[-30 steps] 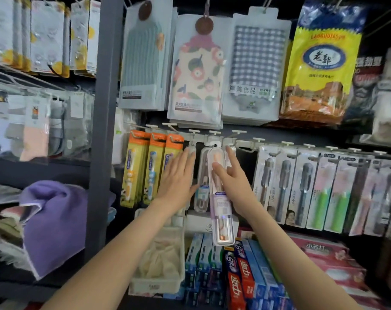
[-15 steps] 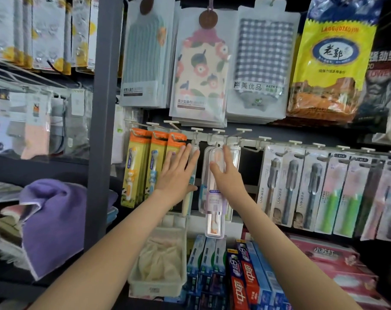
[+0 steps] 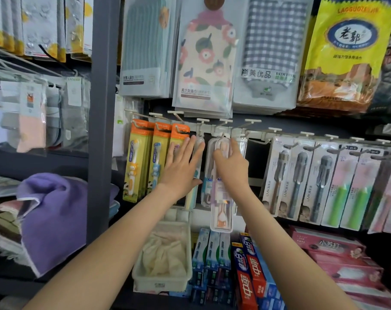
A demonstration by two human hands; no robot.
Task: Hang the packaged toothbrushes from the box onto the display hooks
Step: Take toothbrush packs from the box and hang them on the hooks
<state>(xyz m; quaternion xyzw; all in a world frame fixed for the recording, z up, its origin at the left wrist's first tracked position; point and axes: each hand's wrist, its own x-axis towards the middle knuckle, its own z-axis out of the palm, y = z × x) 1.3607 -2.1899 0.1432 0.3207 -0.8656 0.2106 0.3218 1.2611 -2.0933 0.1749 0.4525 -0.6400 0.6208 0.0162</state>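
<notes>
A clear packaged toothbrush [image 3: 221,211] with an orange and lilac handle hangs upright at the white display hook [image 3: 223,128]. My right hand [image 3: 231,166] pinches its upper part, thumb on the front near the brush head. The pack's top sits at the hook; whether it is threaded on is unclear. My left hand [image 3: 182,168] lies flat with straight fingers against the neighbouring hanging packs [image 3: 197,153], pressing them leftwards. More clear toothbrush packs [image 3: 206,186] hang behind the held one. The box is not in view.
Orange children's toothbrush packs [image 3: 143,159] hang to the left, grey and green ones [image 3: 319,182] to the right. Towel packs [image 3: 203,54] hang above. Toothpaste boxes [image 3: 252,274] and a white basket [image 3: 161,280] stand below. A grey shelf post [image 3: 102,108] rises at the left.
My right hand has lifted the clear pack upward until its top reached the hook. My left hand stayed flat on the packs to the left, sliding up slightly.
</notes>
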